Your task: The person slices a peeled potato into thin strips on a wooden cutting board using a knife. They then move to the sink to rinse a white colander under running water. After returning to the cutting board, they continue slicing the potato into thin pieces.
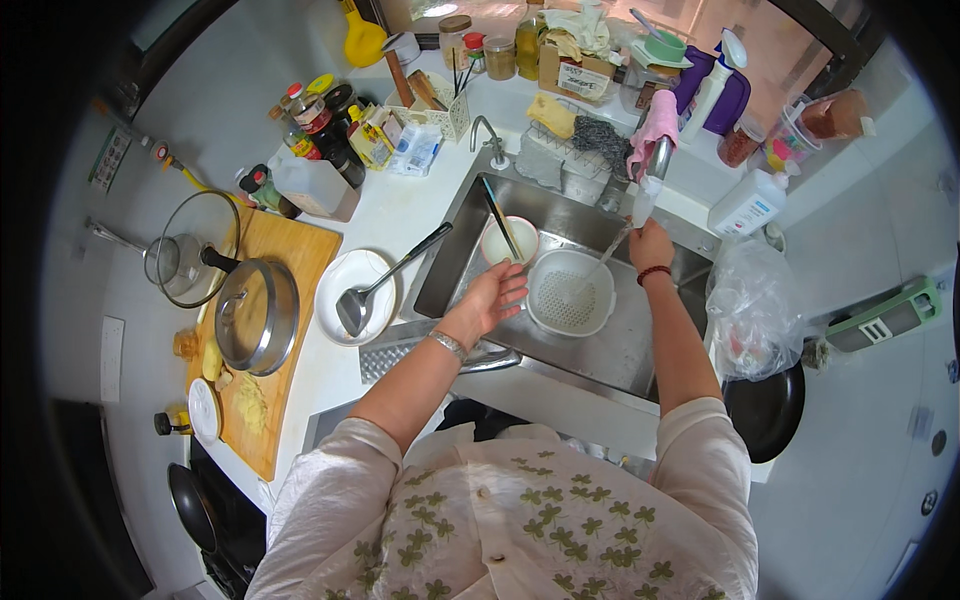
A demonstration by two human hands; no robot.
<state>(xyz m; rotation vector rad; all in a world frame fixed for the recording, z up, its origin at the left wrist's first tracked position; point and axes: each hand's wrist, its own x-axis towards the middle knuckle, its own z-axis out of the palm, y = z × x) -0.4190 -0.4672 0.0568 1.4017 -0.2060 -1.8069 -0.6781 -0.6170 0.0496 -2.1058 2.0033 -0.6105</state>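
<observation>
My left hand (pixel 495 296) reaches over the near left part of the stainless steel sink (pixel 630 352); its fingers are spread and hold nothing. Just right of its fingertips sits a white plastic colander (pixel 571 294) in the sink. Behind the fingers stands a bowl (pixel 493 241) with chopsticks (pixel 501 219) leaning in it. My right hand (pixel 651 246) is closed at the lower end of the white faucet nozzle (pixel 645 202). From there a water stream (pixel 613 246) slants left into the colander. A pink cloth (pixel 652 131) hangs over the faucet.
Left of the sink, a metal spatula (pixel 354 307) lies on a white plate (pixel 330 322). Farther left, a wooden cutting board (pixel 315 259) bears a pan lid (pixel 255 315) and shredded yellow food (pixel 251 405). A plastic bag (pixel 754 307) and a black pan (pixel 765 416) flank the sink's right side.
</observation>
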